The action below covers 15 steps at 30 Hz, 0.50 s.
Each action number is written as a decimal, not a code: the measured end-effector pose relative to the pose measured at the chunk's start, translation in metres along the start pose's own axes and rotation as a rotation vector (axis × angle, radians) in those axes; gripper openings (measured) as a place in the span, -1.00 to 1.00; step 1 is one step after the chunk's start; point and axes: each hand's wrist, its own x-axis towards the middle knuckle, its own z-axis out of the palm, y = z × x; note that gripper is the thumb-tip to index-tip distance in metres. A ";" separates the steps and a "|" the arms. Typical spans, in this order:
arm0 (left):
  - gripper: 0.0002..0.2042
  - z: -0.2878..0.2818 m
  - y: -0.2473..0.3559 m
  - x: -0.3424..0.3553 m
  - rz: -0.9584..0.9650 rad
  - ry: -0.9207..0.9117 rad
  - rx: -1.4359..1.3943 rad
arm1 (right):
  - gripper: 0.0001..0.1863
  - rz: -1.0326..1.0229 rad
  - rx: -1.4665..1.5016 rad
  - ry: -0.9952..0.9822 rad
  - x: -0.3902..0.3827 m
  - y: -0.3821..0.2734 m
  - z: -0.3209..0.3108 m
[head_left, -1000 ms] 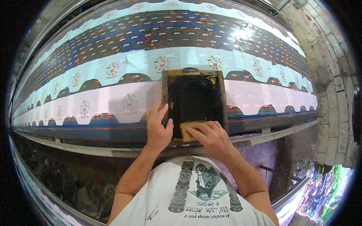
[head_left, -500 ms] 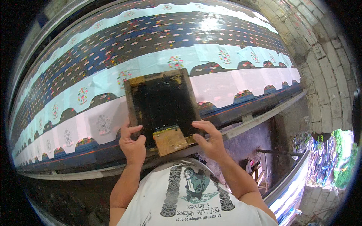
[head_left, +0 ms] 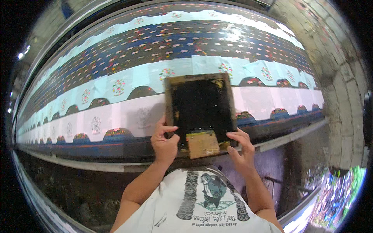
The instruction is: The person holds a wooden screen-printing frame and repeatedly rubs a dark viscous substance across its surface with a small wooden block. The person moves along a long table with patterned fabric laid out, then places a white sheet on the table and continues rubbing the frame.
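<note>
Between my hands is a screen-printing frame (head_left: 202,101), a wooden rectangle with a dark, ink-stained mesh. My left hand (head_left: 165,140) grips its left edge near the close corner, thumb and fingers bent around the wood. On the opposite edge, my right hand (head_left: 241,145) holds it the same way. A wooden squeegee (head_left: 203,144) with a yellowish-green stained edge leans inside the near end of the frame. Below and around the frame run pale pink cloth pieces (head_left: 116,116), several bearing a grey printed motif. The frame hides part of them, and I cannot tell whether it touches the cloth.
Light blue cloth pieces (head_left: 138,77) with multicoloured printed motifs lie in a row beyond the pink ones. The long printing table (head_left: 163,44) has a dark, paint-spotted surface and a pale rail (head_left: 97,167) along its near edge. A block wall (head_left: 344,89) stands at the right.
The frame, with both hands on it and the squeegee inside, has shifted right along the table. More grey-printed pink cloth shows to its left. My view has turned slightly.
</note>
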 end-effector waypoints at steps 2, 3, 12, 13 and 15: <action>-0.75 0.020 -0.001 -0.006 -0.035 -0.004 -0.018 | -0.55 0.031 0.035 -0.026 -0.004 0.020 -0.018; -0.76 0.029 0.001 -0.007 -0.050 -0.007 -0.034 | -0.56 0.030 0.056 -0.036 -0.005 0.029 -0.026; -0.78 0.041 0.007 -0.017 -0.132 -0.004 -0.032 | -0.56 -0.072 -0.186 -0.134 -0.001 0.037 -0.043; -0.79 0.040 0.005 -0.017 -0.144 -0.002 -0.018 | -0.54 -0.207 -0.292 -0.141 0.003 0.025 -0.038; -0.79 0.045 -0.002 -0.016 -0.160 0.003 -0.067 | -0.45 -0.379 -0.331 -0.234 0.012 0.007 -0.028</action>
